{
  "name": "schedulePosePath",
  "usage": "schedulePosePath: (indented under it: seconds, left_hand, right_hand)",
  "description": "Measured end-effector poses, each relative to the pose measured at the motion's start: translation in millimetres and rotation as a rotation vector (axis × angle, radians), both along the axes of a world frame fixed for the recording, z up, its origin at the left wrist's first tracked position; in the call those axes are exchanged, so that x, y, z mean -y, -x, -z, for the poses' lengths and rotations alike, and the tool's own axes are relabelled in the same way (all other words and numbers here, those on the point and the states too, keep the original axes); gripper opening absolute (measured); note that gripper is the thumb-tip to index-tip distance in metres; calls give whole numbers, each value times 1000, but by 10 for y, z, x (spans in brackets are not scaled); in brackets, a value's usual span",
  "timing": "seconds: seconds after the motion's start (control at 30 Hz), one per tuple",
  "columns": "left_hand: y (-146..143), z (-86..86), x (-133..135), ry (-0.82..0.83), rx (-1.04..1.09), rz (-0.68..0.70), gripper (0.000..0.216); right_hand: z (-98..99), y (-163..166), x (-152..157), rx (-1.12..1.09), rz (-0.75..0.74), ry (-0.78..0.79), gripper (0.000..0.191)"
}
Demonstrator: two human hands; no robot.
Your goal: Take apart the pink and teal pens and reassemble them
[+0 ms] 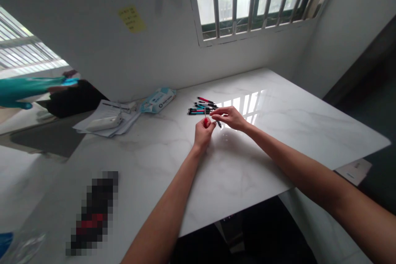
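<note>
My left hand (202, 134) is closed around a red pen (206, 122), which stands roughly upright with a thin pale part showing at its top. Just to the right, my right hand (230, 118) has its thumb and fingertips drawn together close to the pen's top; whatever is between them is too small to make out. Behind both hands lies a loose pile of pens (198, 111) in red, black, white and light blue, partly covered by my fingers. A dark pen end (219, 124) shows beneath my right hand.
On the white marbled table (247, 165), a wet-wipe pack (158, 100) and papers (123, 126) with a white box (105, 122) lie to the left. A pixelated dark object (94, 212) is front left. At far left is a teal-gloved hand (18, 90). A barred window (247, 0) is behind.
</note>
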State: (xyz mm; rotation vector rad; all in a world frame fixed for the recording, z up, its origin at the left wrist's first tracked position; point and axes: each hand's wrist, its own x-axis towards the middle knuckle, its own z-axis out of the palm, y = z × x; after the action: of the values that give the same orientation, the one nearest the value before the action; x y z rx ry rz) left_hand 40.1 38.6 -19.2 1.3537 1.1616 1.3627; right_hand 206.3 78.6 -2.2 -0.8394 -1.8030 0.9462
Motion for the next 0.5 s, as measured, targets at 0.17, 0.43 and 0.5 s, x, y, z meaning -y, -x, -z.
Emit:
schedulePosePath:
  seconds: [0.17, 0.43, 0.5]
  left_hand:
    - [16, 16, 11, -92, -201, 46, 31]
    - [104, -48, -44, -88, -172, -105, 20]
    - [134, -67, -76, -72, -101, -149, 22]
  right_hand:
    - [-35, 127, 92, -128, -36, 97, 32]
    - [-54, -74, -95, -224, 214, 82, 33]
    - [-21, -55, -65, -76, 198, 5, 27]
